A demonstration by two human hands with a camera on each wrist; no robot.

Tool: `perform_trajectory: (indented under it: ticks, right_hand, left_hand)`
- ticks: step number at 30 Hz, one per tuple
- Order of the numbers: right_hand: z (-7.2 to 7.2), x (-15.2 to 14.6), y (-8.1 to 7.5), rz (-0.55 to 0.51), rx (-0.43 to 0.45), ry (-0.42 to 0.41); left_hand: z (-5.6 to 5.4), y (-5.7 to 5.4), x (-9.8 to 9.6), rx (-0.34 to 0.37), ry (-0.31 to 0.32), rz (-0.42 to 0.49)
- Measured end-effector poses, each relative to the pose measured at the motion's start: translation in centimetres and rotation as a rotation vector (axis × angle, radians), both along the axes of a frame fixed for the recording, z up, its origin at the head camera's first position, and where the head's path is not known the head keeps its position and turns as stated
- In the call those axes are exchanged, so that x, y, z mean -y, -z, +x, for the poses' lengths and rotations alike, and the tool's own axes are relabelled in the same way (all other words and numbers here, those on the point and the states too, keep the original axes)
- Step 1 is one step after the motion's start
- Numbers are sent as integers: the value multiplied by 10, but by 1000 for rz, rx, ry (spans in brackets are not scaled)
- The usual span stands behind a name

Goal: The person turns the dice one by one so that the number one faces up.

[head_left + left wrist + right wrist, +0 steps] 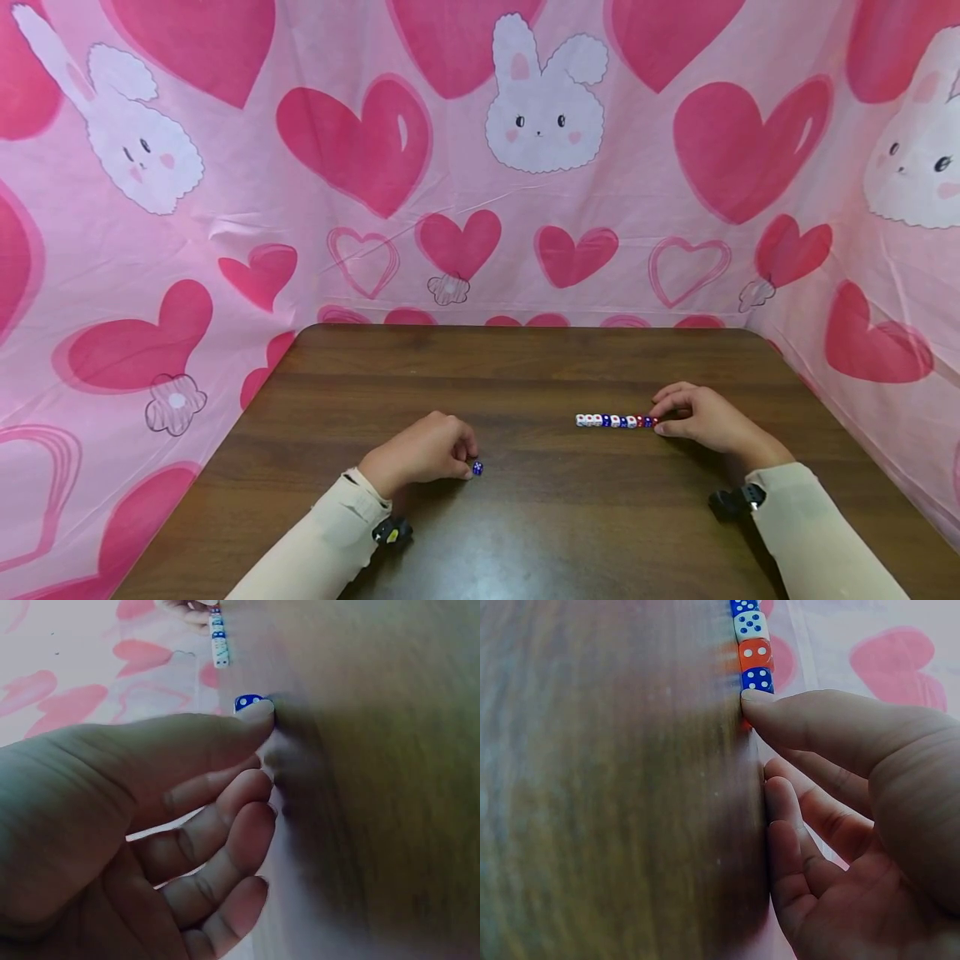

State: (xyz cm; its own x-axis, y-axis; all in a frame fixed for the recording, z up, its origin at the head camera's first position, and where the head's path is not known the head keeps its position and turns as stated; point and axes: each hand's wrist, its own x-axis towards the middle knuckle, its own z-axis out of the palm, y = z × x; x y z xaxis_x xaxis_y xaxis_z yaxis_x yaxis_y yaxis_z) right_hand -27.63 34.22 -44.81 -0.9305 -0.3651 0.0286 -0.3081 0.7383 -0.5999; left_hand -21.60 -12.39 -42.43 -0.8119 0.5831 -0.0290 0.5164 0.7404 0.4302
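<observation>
My left hand (425, 450) is low over the table at left of centre, its thumb and forefinger pinching a small blue die (477, 468) with white pips. The left thumb hides part of that blue die (244, 700) in the left wrist view. Further right lies a straight row of dice (615, 421), white, blue and red, set side by side. At the row's right end my right hand (708, 419) pinches the last die, a red one, between thumb and forefinger. In the right wrist view a blue die (757, 679) adjoins the mostly covered end die.
The dark brown wooden table (525, 525) has rounded far corners. A pink cloth (465, 183) with hearts and rabbits hangs behind it and along both sides. Each wrist wears a black strap; the right strap (735, 502) shows below the sleeve cuff.
</observation>
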Motion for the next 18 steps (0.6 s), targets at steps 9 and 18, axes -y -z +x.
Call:
perform_trajectory:
  ticks: [9, 18]
  right_hand:
    - [-1, -2, 2, -16, 10, 2]
    - [-2, -2, 3, -11, 9, 5]
  left_hand:
    - [2, 3, -8, -115, 110, -35]
    - [2, 3, -12, -143, 119, -41]
